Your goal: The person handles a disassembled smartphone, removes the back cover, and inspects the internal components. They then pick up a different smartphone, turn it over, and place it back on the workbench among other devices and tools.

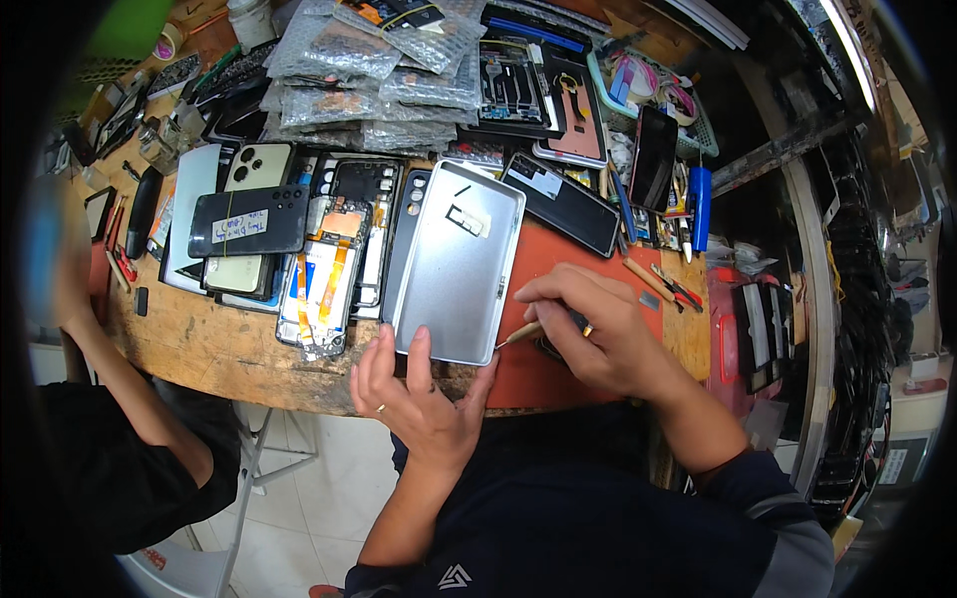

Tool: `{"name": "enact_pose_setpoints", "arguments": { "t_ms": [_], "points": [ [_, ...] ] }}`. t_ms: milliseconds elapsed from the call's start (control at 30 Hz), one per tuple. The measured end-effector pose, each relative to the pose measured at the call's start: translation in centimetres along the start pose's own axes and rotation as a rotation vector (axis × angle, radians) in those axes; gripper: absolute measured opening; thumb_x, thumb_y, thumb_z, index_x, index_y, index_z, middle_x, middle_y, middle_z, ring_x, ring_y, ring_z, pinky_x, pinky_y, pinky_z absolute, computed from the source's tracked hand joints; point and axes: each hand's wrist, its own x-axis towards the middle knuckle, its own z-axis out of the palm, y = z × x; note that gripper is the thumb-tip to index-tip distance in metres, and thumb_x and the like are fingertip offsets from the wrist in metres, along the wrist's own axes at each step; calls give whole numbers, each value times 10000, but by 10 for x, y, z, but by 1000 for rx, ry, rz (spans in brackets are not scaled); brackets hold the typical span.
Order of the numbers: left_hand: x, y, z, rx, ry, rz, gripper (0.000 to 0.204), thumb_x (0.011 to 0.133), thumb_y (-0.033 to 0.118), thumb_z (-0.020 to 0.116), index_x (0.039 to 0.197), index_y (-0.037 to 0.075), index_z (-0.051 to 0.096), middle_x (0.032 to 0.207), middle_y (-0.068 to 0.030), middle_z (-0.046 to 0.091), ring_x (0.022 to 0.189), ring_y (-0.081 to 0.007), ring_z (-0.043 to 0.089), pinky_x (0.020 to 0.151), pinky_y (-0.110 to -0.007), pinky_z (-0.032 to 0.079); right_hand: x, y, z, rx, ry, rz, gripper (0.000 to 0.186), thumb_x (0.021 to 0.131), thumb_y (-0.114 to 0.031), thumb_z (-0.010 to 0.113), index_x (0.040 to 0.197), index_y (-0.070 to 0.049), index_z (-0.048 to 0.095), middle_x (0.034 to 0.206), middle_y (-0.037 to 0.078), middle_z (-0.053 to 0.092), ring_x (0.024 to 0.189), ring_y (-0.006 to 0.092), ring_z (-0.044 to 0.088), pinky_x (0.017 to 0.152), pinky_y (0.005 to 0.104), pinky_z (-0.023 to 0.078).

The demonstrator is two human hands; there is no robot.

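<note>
A shallow silver metal tray [446, 284] is tilted up in front of me. Its near edge rests in my left hand [424, 399], with the fingers at the near left corner and the thumb at the near right corner. Inside the tray lie a small dark bracket-shaped piece [466, 221] and a thin dark sliver [463, 189]. My right hand [595, 334] pinches a slim tool with a tan handle [524, 332]. The fine tip of that tool points at the tray's near right corner; I cannot tell whether it touches.
Left of the tray lie opened phones [321, 289] and a stack of phone parts [249, 221]. Bubble-wrapped packets [339, 90] pile up behind. A red mat [588, 261] holds pliers [680, 289] at right. Another person's arm [130, 374] reaches in at far left.
</note>
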Motion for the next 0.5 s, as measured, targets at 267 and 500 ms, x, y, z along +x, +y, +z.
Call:
{"name": "enact_pose_setpoints", "arguments": {
  "t_ms": [267,500],
  "points": [
    [8,14,-11,19,-105,15,598,807,350,910,1278,64,678,1391,-157,572,1287,-392,496,1085,-592,328,-30,9,-6,194,164,266,161,1045,-23,631,1191,36,662,919,78,715,797,123,731,672,265,586],
    [-11,35,2,-354,-120,52,217,841,96,850,1034,82,752,859,-59,678,753,-253,616,659,-369,486,-43,13,0,163,140,179,143,1031,-20,650,1159,39,674,892,83,716,760,131,729,661,267,579]
  ]
}}
